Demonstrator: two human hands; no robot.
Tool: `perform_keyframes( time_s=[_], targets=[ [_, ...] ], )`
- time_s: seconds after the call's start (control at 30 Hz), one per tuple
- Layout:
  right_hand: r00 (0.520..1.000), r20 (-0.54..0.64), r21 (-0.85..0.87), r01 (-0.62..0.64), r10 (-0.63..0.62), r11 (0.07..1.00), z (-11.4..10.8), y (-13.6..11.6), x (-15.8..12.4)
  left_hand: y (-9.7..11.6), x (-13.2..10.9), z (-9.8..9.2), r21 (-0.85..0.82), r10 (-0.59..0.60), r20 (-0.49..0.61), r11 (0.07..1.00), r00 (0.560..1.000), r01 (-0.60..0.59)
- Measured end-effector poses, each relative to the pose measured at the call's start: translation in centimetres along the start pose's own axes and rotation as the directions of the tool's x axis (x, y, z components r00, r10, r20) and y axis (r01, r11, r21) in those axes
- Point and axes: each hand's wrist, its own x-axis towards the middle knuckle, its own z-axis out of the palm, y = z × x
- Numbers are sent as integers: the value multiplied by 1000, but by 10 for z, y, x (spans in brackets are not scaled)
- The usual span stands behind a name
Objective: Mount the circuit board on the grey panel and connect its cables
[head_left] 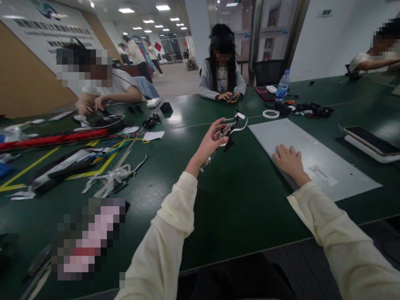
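Observation:
My left hand (210, 143) is raised over the green table (237, 208), its fingers closed around a small metal-and-black mechanical assembly (230, 130). A thin white strip curves out from the far end of this assembly, and part of it is hidden behind my fingers. On the right, my right hand (290, 161) lies palm down with its fingers spread near the left edge of a flat light-grey board (321, 154). What may be under that palm is hidden.
Left of my arms lie a tangle of white straps (114, 178), a black pouch (68, 168) and colored wires. Beyond the board stand a water bottle (282, 86) and a white tape ring (271, 113). A phone (373, 139) lies at right. Other people sit across the table.

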Motion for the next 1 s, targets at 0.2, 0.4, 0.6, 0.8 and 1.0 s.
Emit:
perform_keyframes(
  time_s=[0.2, 0.4, 0.6, 0.8, 1.0],
  targets=[
    [1000, 1, -10, 14, -14, 1000, 2, 0, -1, 15, -7, -15, -60, 90, -143, 993, 986, -99],
    [999, 14, -21, 53, -52, 998, 4, -1, -2, 24, -24, -31, -98, 88, -296, 988, 951, -122],
    [992, 76, -24, 107, -105, 994, 4, -6, -5, 46, -58, -54, 212, 103, -265, 976, 959, -46],
    [983, 89, -16, 162, -160, 987, 4, -10, -10, 54, -119, -69, 700, -21, -299, 674, 954, 234],
    [984, 78, -16, 164, -162, 986, 3, -11, -12, 30, -168, -86, 817, -259, -234, 471, 937, 334]
  ],
)
